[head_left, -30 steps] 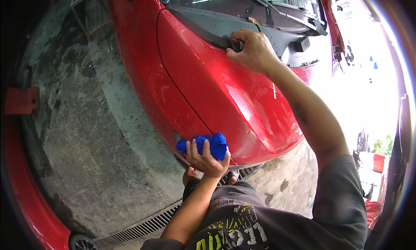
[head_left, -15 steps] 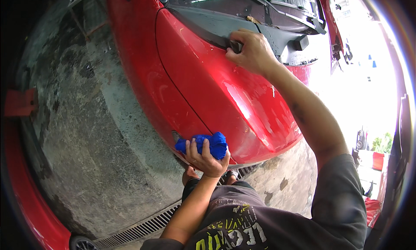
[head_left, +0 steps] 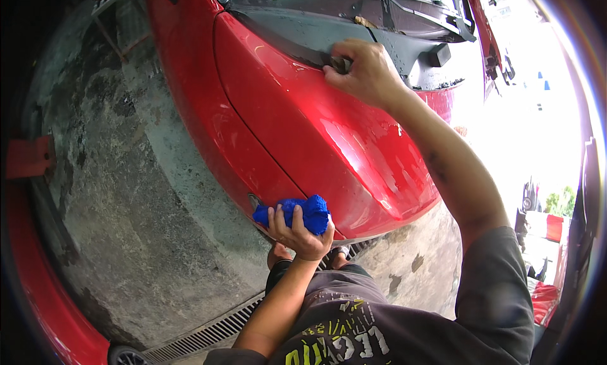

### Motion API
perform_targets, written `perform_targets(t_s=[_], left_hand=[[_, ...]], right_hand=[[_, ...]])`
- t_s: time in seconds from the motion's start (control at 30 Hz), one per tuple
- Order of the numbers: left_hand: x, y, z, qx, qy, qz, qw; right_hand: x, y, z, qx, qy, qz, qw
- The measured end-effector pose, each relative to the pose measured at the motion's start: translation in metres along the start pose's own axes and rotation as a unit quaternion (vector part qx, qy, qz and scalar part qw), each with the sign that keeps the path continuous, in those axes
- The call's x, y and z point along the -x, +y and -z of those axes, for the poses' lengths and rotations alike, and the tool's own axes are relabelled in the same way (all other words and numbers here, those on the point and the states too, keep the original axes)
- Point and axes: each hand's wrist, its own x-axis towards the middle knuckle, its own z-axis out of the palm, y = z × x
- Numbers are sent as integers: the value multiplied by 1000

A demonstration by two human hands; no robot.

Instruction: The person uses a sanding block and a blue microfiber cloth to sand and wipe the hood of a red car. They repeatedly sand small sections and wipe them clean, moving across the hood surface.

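Observation:
My left hand (head_left: 301, 235) is closed round a bunched blue cloth (head_left: 311, 212), low in front of my body and close to the front corner of a red car (head_left: 288, 134). Stretched far forward, my right hand (head_left: 368, 73) pinches a small dark object (head_left: 341, 65), mostly covered by the fingers, so its kind cannot be made out. That hand is at the rear edge of the red hood, where it meets the black plastic cowl (head_left: 297, 36) below the windshield. Water drops speckle the cowl.
A brown leaf (head_left: 365, 22) lies on the cowl near the wiper arm (head_left: 414, 16). Concrete floor (head_left: 171, 238) with a drain grate (head_left: 205, 333) runs beside the car. Another red car (head_left: 54, 295) stands at the left, and a metal stand (head_left: 117, 27) at the far left.
My right hand has shifted slightly left and up, still gripping the dark object. The left hand keeps hold of the blue cloth, and the view has moved slightly.

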Motion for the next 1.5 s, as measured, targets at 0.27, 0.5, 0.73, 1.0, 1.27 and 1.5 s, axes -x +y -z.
perform_targets(t_s=[0.27,0.5,0.73,1.0,1.27,1.5], left_hand=[[-1,0,0,2,-1,-1,1000],[1,-2,-2,0,5,-3,1000],[-1,-2,0,-4,2,-3,1000],[0,4,-1,4,-2,-10,1000],[-2,3,-4,-17,15,-16,1000],[-74,15,-1,11,20,-35,999]], right_hand=[[0,-1,4,-9,-25,-28,999],[-1,-6,4,-29,-19,-48,998],[-10,-14,3,-23,-23,-37,999],[-17,-8,-5,30,44,17,998],[138,65,63,-474,129,-343,801],[333,49,65,-630,95,-402,658]])
